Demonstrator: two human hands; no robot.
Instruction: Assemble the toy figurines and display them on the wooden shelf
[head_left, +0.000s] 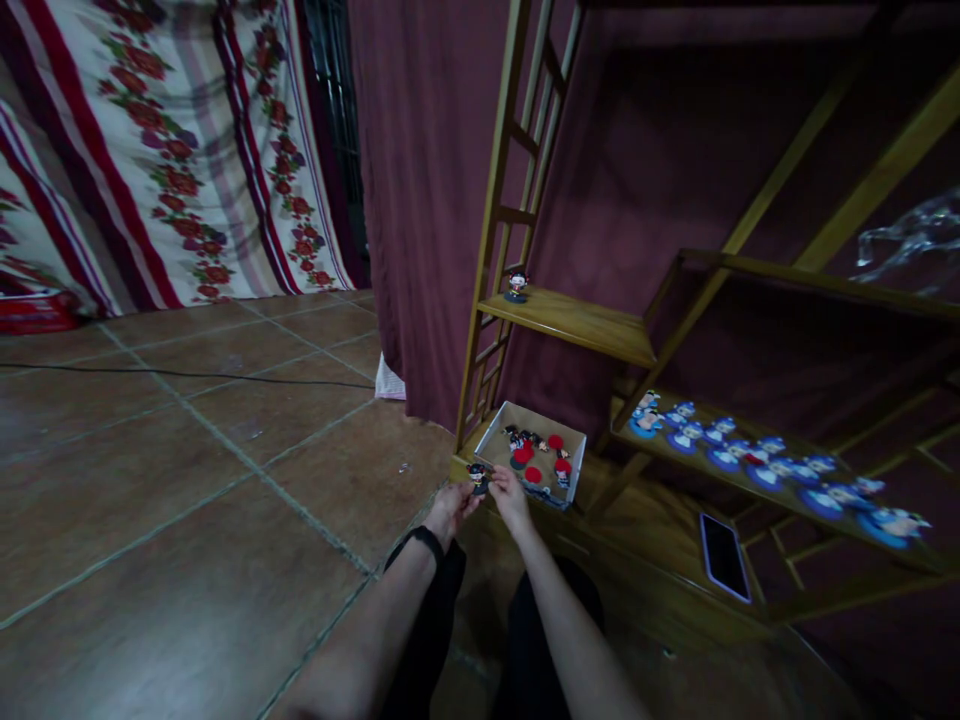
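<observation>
My left hand (452, 508) and my right hand (511, 497) meet just in front of a small cardboard box (495, 429) on the lowest board of a wooden shelf. Between their fingertips they pinch a small figurine (478, 477) with a dark head and red detail. The box holds several more little figurines and red round bases (533, 474). A black band sits on my left wrist. One figurine (517, 286) stands alone on a higher shelf board.
A row of several blue and white figurines (757, 463) lines a middle shelf board at the right. A phone (724, 555) lies on the bottom board. Maroon curtain hangs behind the shelf; tiled floor (187, 480) spreads left, with a cable across it.
</observation>
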